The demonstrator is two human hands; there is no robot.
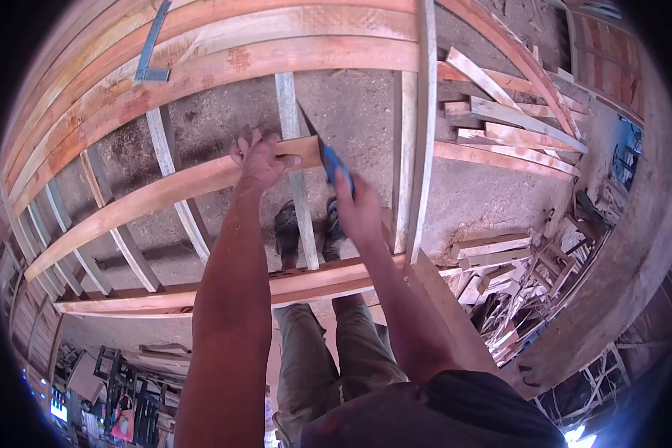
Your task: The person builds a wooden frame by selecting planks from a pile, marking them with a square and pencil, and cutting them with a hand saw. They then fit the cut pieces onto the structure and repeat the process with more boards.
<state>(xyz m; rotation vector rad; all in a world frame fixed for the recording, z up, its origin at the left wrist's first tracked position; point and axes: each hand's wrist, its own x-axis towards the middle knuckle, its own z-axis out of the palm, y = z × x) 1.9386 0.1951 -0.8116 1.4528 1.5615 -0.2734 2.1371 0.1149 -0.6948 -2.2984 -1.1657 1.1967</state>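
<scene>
My right hand is closed round the blue handle of a handsaw. The narrow, dark blade points up and away, touching or just beside the right end of a long wooden board. Near that end my left hand is wrapped over the board, fingers on the far edge and thumb towards the saw. The board lies across several thin wooden slats of a frame. Whether the blade has cut into the wood is too small to tell.
A try square rests on the wide planks at the far side. The frame's near rail crosses in front of my legs. Offcuts lie on the ground at right, with a scrap pile nearer.
</scene>
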